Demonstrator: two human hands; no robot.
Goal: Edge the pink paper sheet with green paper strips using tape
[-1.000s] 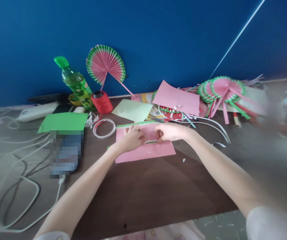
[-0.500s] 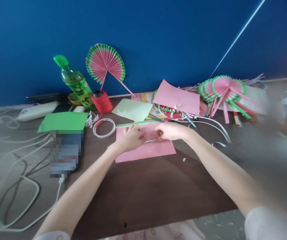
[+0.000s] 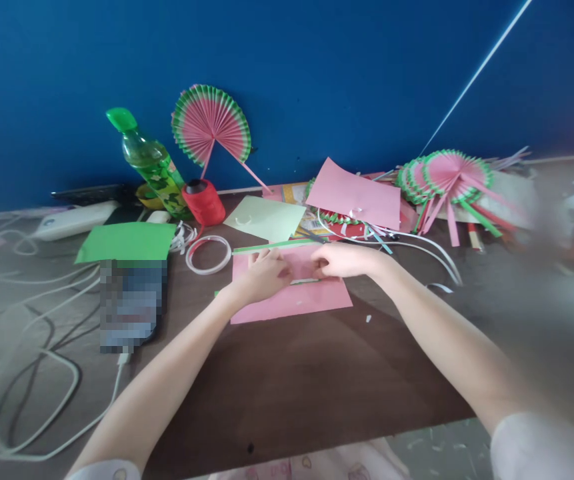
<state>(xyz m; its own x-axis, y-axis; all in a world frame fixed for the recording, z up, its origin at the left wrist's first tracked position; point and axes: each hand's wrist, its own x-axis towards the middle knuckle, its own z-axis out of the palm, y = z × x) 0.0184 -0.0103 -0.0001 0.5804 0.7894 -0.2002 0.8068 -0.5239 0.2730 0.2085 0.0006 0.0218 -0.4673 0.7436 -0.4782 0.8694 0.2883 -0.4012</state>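
Pink paper (image 3: 291, 303) lies on the dark table in front of me. A narrow green and white band (image 3: 305, 281) crosses it between my hands, and another green edge runs along its far side. My left hand (image 3: 268, 275) rests on the left part of the paper with bent fingers pressed together at the band. At the band's right end, my right hand (image 3: 331, 261) pinches the paper's edge between thumb and fingers. Both sets of fingertips are partly hidden.
A roll of white tape (image 3: 208, 255), a red thread spool (image 3: 203, 202) and a green bottle (image 3: 149, 163) stand to the left. Pleated paper fans (image 3: 211, 123) lean at the back. Cables (image 3: 74, 380) and a pixelated phone-like object (image 3: 134, 307) lie left; loose pink paper (image 3: 354, 193) lies behind.
Both hands stay almost where they were on the pink paper. The right fingers have shifted slightly, and the band between the hands looks narrower and greener.
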